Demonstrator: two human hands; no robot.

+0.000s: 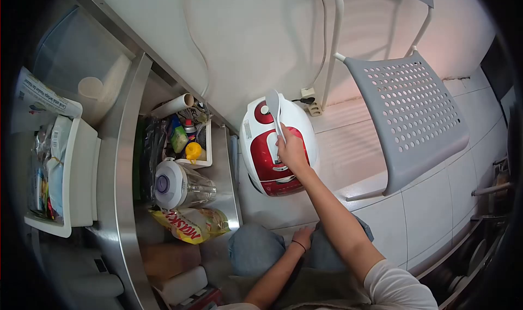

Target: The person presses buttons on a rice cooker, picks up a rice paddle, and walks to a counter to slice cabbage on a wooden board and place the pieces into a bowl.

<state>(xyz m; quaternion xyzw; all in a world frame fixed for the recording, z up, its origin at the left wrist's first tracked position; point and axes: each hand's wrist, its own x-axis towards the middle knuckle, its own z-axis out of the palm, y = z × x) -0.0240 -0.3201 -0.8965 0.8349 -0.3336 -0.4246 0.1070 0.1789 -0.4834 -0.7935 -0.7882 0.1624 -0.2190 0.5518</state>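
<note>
A plain, off-white short sleeve (400, 288) shows between four and five o'clock. Faded blue denim (253, 250) shows around six o'clock. A thin, dark band (298, 247) circles the wrist of the left hand (303, 236).

Indoor light is moderately bright. Soft shadows stripe the wall (261, 37) around one o'clock, beside a pinkish glow. Glare streaks the metal shelf (126, 201) at nine o'clock. Wide-angle distortion bends the edges, and darkness swallows the corners; the center looks fairly sharp.
</note>
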